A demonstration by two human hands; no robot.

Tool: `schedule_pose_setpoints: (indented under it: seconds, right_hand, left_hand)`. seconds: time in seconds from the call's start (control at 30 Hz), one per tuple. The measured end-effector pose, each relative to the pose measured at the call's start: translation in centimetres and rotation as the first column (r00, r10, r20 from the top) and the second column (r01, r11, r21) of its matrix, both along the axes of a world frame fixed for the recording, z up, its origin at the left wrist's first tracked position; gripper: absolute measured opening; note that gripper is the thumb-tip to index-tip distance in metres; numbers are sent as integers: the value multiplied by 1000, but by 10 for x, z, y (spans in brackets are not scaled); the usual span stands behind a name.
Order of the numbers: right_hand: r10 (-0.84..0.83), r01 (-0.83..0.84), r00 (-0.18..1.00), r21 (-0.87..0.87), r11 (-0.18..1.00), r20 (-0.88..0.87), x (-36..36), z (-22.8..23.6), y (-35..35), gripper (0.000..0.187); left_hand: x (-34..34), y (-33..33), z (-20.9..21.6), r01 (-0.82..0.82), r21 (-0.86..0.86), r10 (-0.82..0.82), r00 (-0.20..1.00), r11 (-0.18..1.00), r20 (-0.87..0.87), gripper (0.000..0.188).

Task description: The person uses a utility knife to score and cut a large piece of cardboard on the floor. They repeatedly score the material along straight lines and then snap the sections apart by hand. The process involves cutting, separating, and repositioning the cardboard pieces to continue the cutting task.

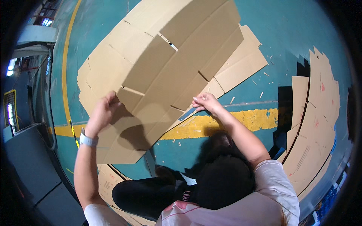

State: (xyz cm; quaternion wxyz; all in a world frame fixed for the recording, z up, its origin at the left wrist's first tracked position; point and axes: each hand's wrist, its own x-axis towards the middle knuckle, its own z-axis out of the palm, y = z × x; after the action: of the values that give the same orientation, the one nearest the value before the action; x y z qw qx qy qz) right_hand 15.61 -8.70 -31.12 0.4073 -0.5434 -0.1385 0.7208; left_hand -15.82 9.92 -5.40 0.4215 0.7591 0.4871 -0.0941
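Flattened cardboard box blank (pixel 166 75) fills upper centre of frame, raised above teal floor (pixel 301 37). Left hand (pixel 102 113) grips its left edge; right hand (pixel 205 102) pinches its lower right edge. Further cardboard sheets (pixel 313 124) lie at right, beside yellow floor line (pixel 256 117).

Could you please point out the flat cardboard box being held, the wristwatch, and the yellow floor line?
Cardboard box (pixel 166 71): head view, middle panel.
Wristwatch (pixel 87 140): head view, its band.
Yellow floor line (pixel 256 117): head view, stripe's right stretch.
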Motion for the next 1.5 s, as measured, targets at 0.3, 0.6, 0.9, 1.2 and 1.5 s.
schedule_pose_setpoints:
  seconds: [0.3,0.6,0.9,1.2,1.5]
  right_hand:
    - [146,-135,986,122,983,-80,-44,44,152,24]
    - [-3,-133,905,289,948,426,-37,46,220,21]
    - [-3,-683,379,281,674,926,-41,19,-22,31]
    - [-13,-851,256,231,472,967,-44,5,-17,23]
    - [26,-849,271,226,478,962,-42,13,-15,21]
  left_hand:
    - [-20,201,8,64,870,122,982,489,-141,26]
    - [32,58,-159,378,301,-291,910,875,-296,46]
    - [49,40,-216,140,452,65,910,881,-409,100]
    - [58,47,-214,130,451,108,879,883,-464,88]
    - [54,55,-209,96,461,131,890,882,-436,89]
